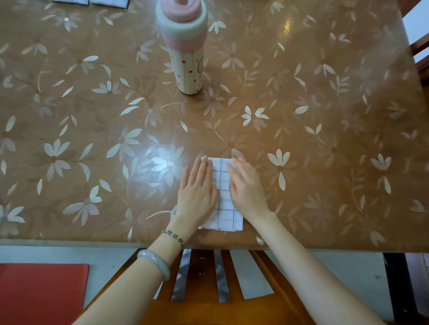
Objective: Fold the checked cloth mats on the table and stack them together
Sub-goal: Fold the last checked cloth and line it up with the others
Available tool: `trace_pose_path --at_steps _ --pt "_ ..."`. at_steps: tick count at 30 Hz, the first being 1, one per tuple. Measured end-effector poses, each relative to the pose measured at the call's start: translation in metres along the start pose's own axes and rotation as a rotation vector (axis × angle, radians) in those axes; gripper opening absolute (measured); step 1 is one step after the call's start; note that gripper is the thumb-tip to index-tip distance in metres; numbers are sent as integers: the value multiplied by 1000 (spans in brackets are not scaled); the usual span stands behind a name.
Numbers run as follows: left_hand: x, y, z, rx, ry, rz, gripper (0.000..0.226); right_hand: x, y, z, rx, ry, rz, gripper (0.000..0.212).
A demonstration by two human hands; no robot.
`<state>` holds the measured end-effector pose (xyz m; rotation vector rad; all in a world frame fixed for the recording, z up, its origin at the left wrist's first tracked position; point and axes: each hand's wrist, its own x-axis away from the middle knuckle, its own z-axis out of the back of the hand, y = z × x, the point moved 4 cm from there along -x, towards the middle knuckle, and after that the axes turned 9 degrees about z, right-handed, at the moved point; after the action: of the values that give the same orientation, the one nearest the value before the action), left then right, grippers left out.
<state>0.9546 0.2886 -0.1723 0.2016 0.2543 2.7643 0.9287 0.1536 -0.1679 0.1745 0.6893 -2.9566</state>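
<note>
While both palms rest on it, the folded checked cloth point(224, 183) lies on the table point(325, 116) well on the person's side of the bottle point(185, 53) and slightly to its right, close to the table's near edge. Its long axis runs from the person out towards the bottle, so both hands point along its length. The left hand point(197, 188) covers the cloth's left edge and the right hand point(249, 192) covers its right side, leaving a strip of checks bare between them. Neither hand is clearly nearer: the cloth sits directly under both, with the fingertips about level with its end towards the bottle. On each hand the fingers are straight and laid flat, pressing down and gripping nothing. The right hand is a little blurred. Both forearms reach in from the person's side, wrists low. The cloth's end away from the bottle shows several layered edges, so this looks like the pressing flat of a stack already folded. Dark-edged flat pieces point(90, 2) lie beyond the bottle to its left, cut by the frame. Whether they are more mats cannot be told.
</note>
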Motion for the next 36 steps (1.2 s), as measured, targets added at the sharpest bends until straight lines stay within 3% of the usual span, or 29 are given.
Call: trace_pose_path --at_steps 3,7,16,22,33,36 --pt "-8 -11 -15 -120 -77 -70 63 1 -3 -26 103 -208 54 51" --pt "-13 -23 -27 -158 -120 -75 69 3 4 -36 231 -292 38 56" --pt "-6 -31 -20 -141 -76 -71 77 17 31 -13 320 -279 -89 65" --pt "37 -32 -17 -126 -11 -213 69 44 -9 -10 270 -274 88 62" --pt "44 -42 -33 -200 -158 -232 69 68 16 -23 321 -469 44 68" --pt "45 -43 -29 -165 -196 -191 73 70 22 -11 311 -430 -3 70"
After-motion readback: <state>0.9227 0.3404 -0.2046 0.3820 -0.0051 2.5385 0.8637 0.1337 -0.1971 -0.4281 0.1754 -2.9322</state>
